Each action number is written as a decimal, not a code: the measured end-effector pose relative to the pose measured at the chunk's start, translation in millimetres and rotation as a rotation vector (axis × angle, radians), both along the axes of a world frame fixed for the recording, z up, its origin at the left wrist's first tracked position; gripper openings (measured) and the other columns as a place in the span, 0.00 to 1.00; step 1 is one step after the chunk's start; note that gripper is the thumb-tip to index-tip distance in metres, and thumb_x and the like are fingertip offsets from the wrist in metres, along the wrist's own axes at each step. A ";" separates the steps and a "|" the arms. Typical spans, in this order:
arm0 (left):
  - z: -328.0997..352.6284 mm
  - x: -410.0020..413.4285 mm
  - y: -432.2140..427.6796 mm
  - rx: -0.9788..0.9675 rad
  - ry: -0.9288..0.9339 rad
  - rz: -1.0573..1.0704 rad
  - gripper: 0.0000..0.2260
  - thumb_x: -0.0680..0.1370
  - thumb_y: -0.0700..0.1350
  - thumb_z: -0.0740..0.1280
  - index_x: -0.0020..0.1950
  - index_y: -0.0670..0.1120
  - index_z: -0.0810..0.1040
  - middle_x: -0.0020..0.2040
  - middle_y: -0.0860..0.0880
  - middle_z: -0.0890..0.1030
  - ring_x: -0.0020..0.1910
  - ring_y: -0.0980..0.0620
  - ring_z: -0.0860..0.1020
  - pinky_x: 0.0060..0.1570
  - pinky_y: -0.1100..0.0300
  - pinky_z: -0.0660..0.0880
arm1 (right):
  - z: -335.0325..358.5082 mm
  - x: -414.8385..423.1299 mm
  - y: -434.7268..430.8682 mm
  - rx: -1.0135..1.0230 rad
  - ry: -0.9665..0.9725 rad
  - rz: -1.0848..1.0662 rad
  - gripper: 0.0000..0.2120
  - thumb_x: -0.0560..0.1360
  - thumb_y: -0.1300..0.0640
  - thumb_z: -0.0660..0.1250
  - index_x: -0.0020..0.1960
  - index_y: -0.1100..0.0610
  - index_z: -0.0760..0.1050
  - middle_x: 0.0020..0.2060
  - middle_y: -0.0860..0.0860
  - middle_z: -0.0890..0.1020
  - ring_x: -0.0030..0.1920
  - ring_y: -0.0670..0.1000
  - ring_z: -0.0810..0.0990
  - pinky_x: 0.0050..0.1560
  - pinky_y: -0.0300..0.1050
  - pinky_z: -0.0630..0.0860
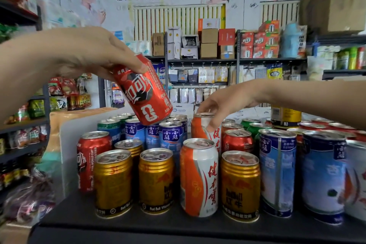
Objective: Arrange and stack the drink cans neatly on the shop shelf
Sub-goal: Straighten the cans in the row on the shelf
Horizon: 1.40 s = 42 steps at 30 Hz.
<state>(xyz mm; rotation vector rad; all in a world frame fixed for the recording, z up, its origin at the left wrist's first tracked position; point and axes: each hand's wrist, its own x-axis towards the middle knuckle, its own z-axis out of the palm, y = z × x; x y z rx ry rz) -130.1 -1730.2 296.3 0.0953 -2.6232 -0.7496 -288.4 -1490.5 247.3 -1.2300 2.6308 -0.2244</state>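
Observation:
My left hand (93,51) holds a red cola can (142,93) tilted in the air above the blue cans (171,136) at the back of the black shelf (138,224). My right hand (223,103) grips the rim of an orange-and-white can (200,130) that stands in the second row. In the front row stand gold energy-drink cans (112,182), another orange-and-white can (199,176) and tall blue-and-white cans (277,170). At the left end stands a second red cola can (89,156).
A white divider panel (67,144) bounds the cans on the left. Green and red cans (251,125) fill the back right, with a gold can (285,115) stacked on top. Shelves of boxed goods (210,43) stand behind, and snack racks (39,105) to the left.

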 end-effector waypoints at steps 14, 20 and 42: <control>-6.5 -5.6 36.2 0.060 0.037 -0.067 0.29 0.47 0.56 0.80 0.45 0.48 0.84 0.39 0.53 0.85 0.42 0.55 0.82 0.30 0.67 0.74 | -10.4 -5.8 -4.6 0.196 0.083 0.237 0.27 0.66 0.56 0.78 0.64 0.49 0.75 0.55 0.40 0.81 0.56 0.43 0.78 0.64 0.51 0.73; -11.3 -13.2 53.9 0.078 0.101 -0.011 0.12 0.68 0.45 0.74 0.50 0.45 0.83 0.44 0.55 0.81 0.45 0.54 0.78 0.35 0.62 0.70 | -11.1 -4.8 -8.9 0.223 0.075 0.252 0.27 0.68 0.57 0.76 0.65 0.52 0.74 0.58 0.46 0.81 0.58 0.48 0.78 0.63 0.53 0.74; -19.9 9.3 100.5 0.105 0.273 -0.171 0.09 0.66 0.45 0.76 0.45 0.49 0.83 0.41 0.52 0.83 0.45 0.53 0.80 0.43 0.60 0.76 | 18.1 84.3 84.0 -0.569 0.194 0.012 0.28 0.68 0.40 0.66 0.65 0.49 0.71 0.55 0.42 0.79 0.50 0.39 0.80 0.50 0.30 0.75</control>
